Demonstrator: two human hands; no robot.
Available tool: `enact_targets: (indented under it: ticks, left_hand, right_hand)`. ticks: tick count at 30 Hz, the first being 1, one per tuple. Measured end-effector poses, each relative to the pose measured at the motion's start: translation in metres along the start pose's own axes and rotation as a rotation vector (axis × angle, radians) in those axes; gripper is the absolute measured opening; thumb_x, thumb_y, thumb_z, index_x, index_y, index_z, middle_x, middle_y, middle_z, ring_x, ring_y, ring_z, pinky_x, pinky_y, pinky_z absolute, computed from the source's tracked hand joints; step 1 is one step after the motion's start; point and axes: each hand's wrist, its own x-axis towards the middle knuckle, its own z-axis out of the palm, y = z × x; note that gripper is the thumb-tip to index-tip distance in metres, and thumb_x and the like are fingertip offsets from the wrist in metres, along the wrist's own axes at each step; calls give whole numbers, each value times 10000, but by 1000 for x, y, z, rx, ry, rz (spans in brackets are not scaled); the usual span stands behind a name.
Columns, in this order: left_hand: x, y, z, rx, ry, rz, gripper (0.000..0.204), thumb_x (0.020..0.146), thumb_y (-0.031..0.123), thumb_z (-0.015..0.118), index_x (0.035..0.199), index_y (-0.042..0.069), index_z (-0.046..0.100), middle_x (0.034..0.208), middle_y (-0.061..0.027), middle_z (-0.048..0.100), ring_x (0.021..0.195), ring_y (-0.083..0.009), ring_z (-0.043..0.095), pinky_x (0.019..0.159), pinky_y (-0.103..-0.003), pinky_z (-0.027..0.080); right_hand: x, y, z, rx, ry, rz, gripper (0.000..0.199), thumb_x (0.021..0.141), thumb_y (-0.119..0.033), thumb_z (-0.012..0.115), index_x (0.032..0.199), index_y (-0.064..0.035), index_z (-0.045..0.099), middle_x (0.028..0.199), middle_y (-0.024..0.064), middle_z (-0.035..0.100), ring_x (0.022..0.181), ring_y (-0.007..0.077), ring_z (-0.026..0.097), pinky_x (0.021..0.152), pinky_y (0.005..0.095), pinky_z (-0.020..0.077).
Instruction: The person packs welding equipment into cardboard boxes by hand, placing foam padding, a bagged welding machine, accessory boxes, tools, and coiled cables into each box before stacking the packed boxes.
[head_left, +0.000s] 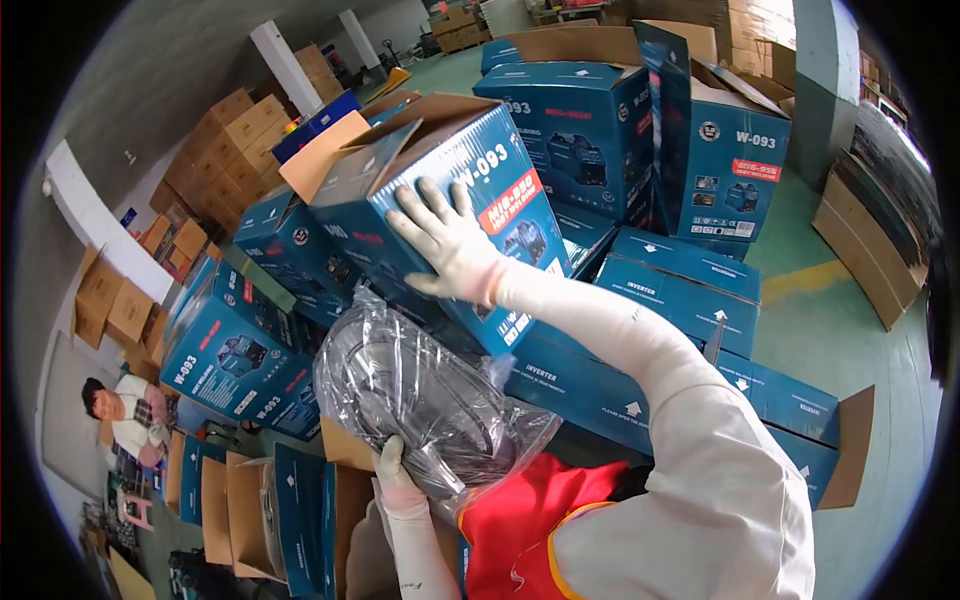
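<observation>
A clear plastic bag [410, 385] with coiled dark cables inside rests upright against my body. My left hand [397, 478], in a pale glove, grips its lower left edge. My right hand [447, 240], gloved too, lies spread on the corner of a tilted blue carton [375, 245] and holds nothing between its fingers. This carton's top flaps stand raised, and its printed side shows a picture of a machine. It leans above other blue cartons just beyond the bag. What lies deep inside it cannot be seen.
Flat-topped blue cartons [640, 290] lie at the right. Open blue cartons [730, 150] stand at the far right, and more cartons [230, 345] at the left. Flaps of open boxes [250, 510] stick up at lower left. A person [135, 410] is farther left, near stacked brown boxes [225, 145].
</observation>
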Motion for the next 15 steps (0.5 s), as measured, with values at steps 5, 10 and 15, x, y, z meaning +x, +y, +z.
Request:
enact_targets:
  ticks: [5,10,15]
  left_hand:
    - [-7,5,-6,122,28,105,639,832,256,679,1369,-4,451,1285,-95,565,1156,-232,558,1018,-371,431]
    - [-8,2,-3,208,46,31,606,826,224,668,1343,-21,469,1247,-94,568,1082,-201,578,956,-344,455]
    - [-2,-6,-20,236,-21,-14,552,822,175,664,1308,-18,489,1162,-90,604,996,-204,620,867,-339,513]
  right_hand:
    - [46,30,23,-41,-220,32,961,715,-307,768,1491,-54,261,1550,218,219,1439,448,174,1156,558,188]
    - [-30,148,40,-205,-188,241,898,750,-221,742,1498,-51,275,1552,231,240,1429,390,265,1171,407,259]
    - [-60,117,-9,-67,-467,612,564,910,-346,605,1355,-14,500,1465,249,392,1339,345,428,1089,381,378]
